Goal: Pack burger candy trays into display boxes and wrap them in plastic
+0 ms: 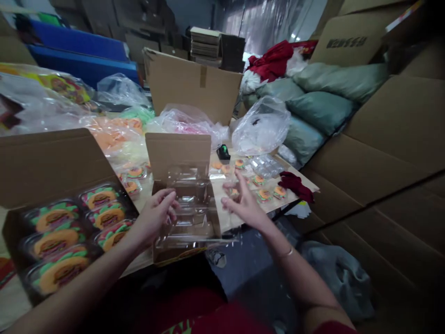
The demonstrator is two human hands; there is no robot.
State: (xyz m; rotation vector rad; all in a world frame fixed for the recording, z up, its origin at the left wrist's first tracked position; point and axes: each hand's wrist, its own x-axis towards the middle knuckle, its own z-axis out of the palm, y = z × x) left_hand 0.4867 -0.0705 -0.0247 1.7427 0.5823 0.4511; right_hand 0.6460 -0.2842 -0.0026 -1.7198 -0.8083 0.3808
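Note:
A brown cardboard box [178, 153] stands with its lid raised in front of me. A clear plastic tray [193, 218] lies in and over it, its near edge reaching past the box's front right corner. At the box's left side my left hand [160, 211] hovers with fingers loosely bent and apart, no object visible in it. Past the right side my right hand [245, 199] is spread, forefinger stretched out, holding nothing. On my left sits another open box [45, 141] filled with several burger-shaped items [104, 215] in clear packs.
Small packed burgers [264, 195] lie at the table's right, near a dark red glove [295, 183], clear plastic trays [266, 164] and a black tape dispenser [223, 153]. Plastic bags [260, 125] and a large carton [194, 86] stand behind. Stacked cartons [378, 139] line the right.

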